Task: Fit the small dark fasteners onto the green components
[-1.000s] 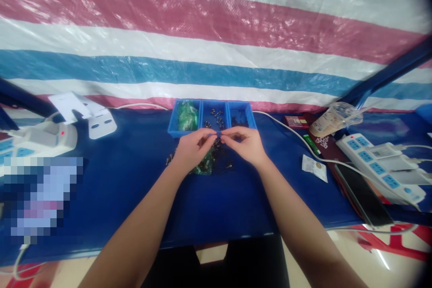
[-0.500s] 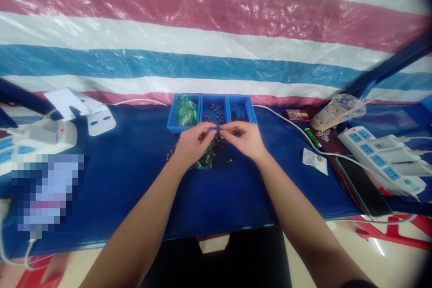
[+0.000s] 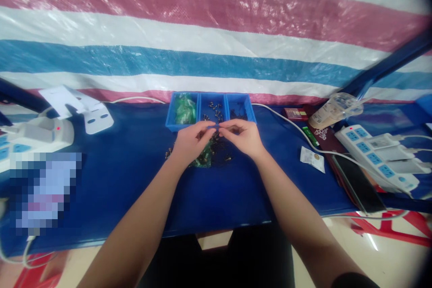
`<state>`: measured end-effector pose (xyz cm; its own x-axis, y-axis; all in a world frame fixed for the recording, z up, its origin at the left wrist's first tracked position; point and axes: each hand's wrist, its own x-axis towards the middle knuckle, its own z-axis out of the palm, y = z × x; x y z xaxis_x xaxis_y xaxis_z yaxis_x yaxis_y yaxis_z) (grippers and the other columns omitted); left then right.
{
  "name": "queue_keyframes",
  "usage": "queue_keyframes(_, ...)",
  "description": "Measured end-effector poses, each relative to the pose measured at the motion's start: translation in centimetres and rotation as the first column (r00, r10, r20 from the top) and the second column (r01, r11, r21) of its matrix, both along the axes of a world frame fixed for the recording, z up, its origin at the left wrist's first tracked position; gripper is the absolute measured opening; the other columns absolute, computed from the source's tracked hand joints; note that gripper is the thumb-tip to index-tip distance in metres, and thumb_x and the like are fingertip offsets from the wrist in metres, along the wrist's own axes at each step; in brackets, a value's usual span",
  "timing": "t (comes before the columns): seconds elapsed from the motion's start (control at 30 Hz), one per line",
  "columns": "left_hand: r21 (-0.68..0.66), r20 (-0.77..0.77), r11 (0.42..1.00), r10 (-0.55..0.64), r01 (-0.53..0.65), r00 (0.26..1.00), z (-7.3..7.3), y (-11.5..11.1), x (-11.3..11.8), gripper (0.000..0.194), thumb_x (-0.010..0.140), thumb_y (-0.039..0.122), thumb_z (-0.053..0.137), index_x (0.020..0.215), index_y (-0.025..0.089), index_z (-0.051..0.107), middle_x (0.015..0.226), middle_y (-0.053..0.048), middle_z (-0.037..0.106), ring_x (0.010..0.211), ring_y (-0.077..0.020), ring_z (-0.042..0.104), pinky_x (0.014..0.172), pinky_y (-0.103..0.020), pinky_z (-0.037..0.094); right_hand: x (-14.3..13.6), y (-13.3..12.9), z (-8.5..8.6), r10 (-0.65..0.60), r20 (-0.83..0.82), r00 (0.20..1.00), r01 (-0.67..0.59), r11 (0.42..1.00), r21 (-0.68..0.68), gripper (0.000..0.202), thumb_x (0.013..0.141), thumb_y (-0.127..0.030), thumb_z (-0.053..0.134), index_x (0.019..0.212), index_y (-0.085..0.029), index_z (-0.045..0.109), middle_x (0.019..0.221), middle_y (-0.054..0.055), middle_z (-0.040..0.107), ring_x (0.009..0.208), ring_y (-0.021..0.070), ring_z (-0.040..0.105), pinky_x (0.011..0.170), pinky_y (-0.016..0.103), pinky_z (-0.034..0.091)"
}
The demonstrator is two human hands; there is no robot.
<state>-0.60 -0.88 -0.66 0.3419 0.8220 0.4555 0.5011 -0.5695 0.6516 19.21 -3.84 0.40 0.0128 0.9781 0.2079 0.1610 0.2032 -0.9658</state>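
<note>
My left hand [image 3: 194,141] and my right hand [image 3: 243,137] meet fingertip to fingertip just in front of three blue bins. Both are closed in a pinch; whatever lies between the fingertips is too small to make out. Under and between them, a pile of small metal and dark parts [image 3: 228,159] and a green plastic bag [image 3: 204,160] rest on the blue table. The left bin [image 3: 171,121] holds green bags, the middle bin [image 3: 212,98] small brassy parts, the right bin [image 3: 250,110] dark parts.
On the left are a white stand [image 3: 97,119], a power strip [image 3: 43,137] and a blurred-out device [image 3: 50,189]. To the right lie a small white packet [image 3: 312,159], a plastic cup [image 3: 330,112], a dark phone [image 3: 361,184], another power strip [image 3: 374,155] and a white cable.
The view has shifted slightly, so the table items appear a little further left and up. My hands keep the same pinched pose, fingertips together.
</note>
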Motion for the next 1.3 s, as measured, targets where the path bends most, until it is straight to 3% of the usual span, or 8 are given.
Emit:
queue_keyframes(0.3, 0.047, 0.001, 0.998, -0.032, 0.032, 0.999, 0.04, 0.12, -0.1, 0.021, 0.095, 0.037, 0.062, 0.1, 0.02, 0.075, 0.077, 0.0, 0.072, 0.061, -0.0103, 0.06, 0.063, -0.023, 0.048, 0.02, 0.02, 0.15, 0.01, 0.024, 1.0, -0.011, 1.0, 0.024, 0.023, 0.08, -0.035, 0.078, 0.095, -0.018, 0.079, 0.084, 0.006, 0.08, 0.068, 0.0168, 0.073, 0.067, 0.033, 0.061)
queue_keyframes(0.5, 0.057, -0.041, 0.998, -0.036, 0.038, 0.999, 0.07, 0.07, -0.1, 0.024, 0.098, 0.038, 0.059, 0.099, 0.02, 0.076, 0.086, -0.002, 0.076, 0.069, -0.0126, 0.065, 0.071, -0.024, 0.051, 0.1, 0.02, 0.03, 0.01, 0.043, 0.999, -0.011, 1.0, 0.022, 0.023, 0.08, -0.036, 0.078, 0.097, -0.02, 0.08, 0.085, 0.005, 0.08, 0.07, 0.0166, 0.073, 0.069, 0.033, 0.061)
queue_keyframes(0.67, 0.062, -0.069, 0.997, -0.04, 0.044, 0.997, 0.2, 0.02, -0.12, 0.023, 0.098, 0.036, 0.058, 0.097, 0.02, 0.075, 0.078, -0.001, 0.074, 0.069, -0.0128, 0.066, 0.072, -0.024, 0.051, 0.04, -0.06, 0.28, 0.017, 0.007, 1.0, -0.017, 0.998, 0.068, 0.032, 0.08, -0.036, 0.078, 0.109, -0.022, 0.078, 0.097, 0.006, 0.08, 0.074, 0.0163, 0.073, 0.072, 0.034, 0.062)
queue_keyframes(0.83, 0.057, -0.069, 0.998, -0.008, 0.012, 0.998, 0.25, -0.02, -0.09, 0.024, 0.097, 0.038, 0.059, 0.102, 0.02, 0.075, 0.076, -0.001, 0.072, 0.064, -0.012, 0.063, 0.068, -0.023, 0.05, 0.05, -0.01, 0.02, -0.016, 0.033, 0.999, 0.015, 0.999, 0.041, 0.026, 0.081, -0.039, 0.078, 0.097, -0.019, 0.079, 0.086, 0.007, 0.08, 0.072, 0.019, 0.075, 0.072, 0.036, 0.063)
queue_keyframes(0.93, 0.059, -0.029, 0.998, 0.015, -0.013, 0.999, 0.17, 0.01, -0.04, 0.025, 0.096, 0.038, 0.062, 0.109, 0.021, 0.074, 0.076, 0.0, 0.072, 0.06, -0.01, 0.06, 0.066, -0.022, 0.049, 0.07, 0.07, -0.18, -0.007, -0.003, 1.0, 0.007, 0.999, 0.033, 0.026, 0.081, -0.039, 0.078, 0.098, -0.019, 0.079, 0.084, 0.007, 0.08, 0.074, 0.0199, 0.077, 0.072, 0.036, 0.063)
queue_keyframes(1.1, 0.056, -0.009, 0.998, 0.01, -0.01, 1.0, 0.07, 0.05, 0.01, 0.018, 0.095, 0.034, 0.063, 0.101, 0.021, 0.074, 0.078, 0.001, 0.072, 0.06, -0.0088, 0.06, 0.064, -0.021, 0.046, 0.04, 0.07, -0.15, -0.002, 0.002, 1.0, 0.002, 1.0, 0.017, 0.027, 0.081, -0.04, 0.078, 0.097, -0.019, 0.079, 0.085, 0.007, 0.08, 0.073, 0.0198, 0.077, 0.072, 0.035, 0.063)
queue_keyframes(1.3, -0.02, -0.023, 1.0, -0.003, 0.002, 1.0, -0.16, 0.03, -0.06, 0.025, 0.099, 0.039, 0.057, 0.104, 0.02, 0.072, 0.074, 0.001, 0.071, 0.06, -0.0105, 0.062, 0.063, -0.022, 0.047, -0.05, 0.06, -0.15, -0.003, 0.017, 1.0, 0.002, 1.0, 0.021, 0.031, 0.08, -0.043, 0.079, 0.099, -0.019, 0.079, 0.088, 0.007, 0.08, 0.074, 0.0193, 0.076, 0.073, 0.036, 0.064)
